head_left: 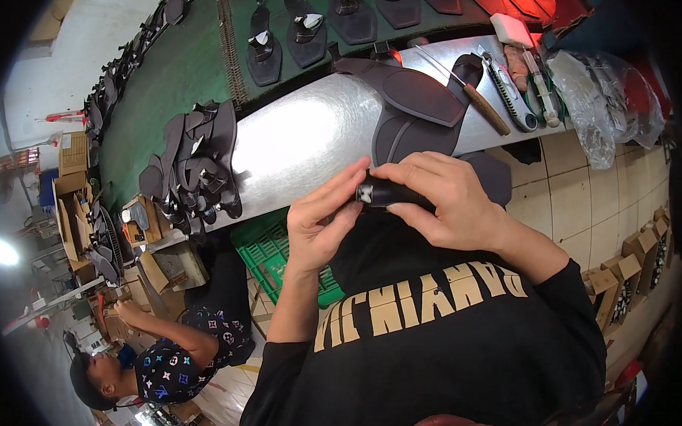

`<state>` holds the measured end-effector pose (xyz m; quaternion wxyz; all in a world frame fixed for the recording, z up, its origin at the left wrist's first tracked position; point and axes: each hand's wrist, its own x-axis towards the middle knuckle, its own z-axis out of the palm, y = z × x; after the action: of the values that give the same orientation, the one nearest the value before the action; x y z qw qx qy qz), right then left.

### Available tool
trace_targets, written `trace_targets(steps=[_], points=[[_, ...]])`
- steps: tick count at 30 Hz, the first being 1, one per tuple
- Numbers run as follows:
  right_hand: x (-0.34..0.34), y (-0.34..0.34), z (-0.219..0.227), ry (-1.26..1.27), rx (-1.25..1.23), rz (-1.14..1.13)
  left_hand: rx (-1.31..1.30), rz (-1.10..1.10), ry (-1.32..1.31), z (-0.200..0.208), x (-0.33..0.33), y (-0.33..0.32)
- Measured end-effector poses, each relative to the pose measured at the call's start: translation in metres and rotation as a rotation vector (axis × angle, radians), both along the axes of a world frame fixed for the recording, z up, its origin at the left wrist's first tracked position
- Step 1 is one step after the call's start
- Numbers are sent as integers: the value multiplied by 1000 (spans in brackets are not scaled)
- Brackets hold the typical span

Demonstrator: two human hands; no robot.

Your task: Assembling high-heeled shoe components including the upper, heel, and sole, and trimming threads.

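Both hands meet over the bench's near edge, around a glossy black shoe part point(382, 193) with a pale patch at its left end. My right hand point(449, 198) is closed over it from the right, hiding much of its shape. At the pale end my left hand point(319, 217) pinches it between thumb and straight fingers. Just beyond my hands lie flat, dark shoe soles point(416, 98), overlapping on the metal bench. Another dark flat piece point(492, 179) shows beside my right wrist; I cannot tell whether it joins the held part.
On the metal bench point(278, 140) are a wooden-handled awl point(488, 110), a utility knife point(508, 94) and a plastic bag point(611, 102). A sandal pile point(197, 169) sits left. Behind runs a green belt point(164, 91) bearing soles. A green crate point(263, 249) stands below. Another person point(173, 354) works lower left.
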<state>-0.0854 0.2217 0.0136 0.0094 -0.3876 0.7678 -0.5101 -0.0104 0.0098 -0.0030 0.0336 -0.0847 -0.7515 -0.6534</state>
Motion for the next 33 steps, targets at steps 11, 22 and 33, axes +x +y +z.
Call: trace_targets(steps=[11, 22, 33], points=[[1, -2, -14, -57, 81, 66, 406, 136, -379, -8, 8, 14], [3, -2, -21, -160, 89, 211, 393, 234, -409, -13, 7, 7], [15, -12, -36, 24, -17, 32, 464, 306, -511, -3, 4, 11]])
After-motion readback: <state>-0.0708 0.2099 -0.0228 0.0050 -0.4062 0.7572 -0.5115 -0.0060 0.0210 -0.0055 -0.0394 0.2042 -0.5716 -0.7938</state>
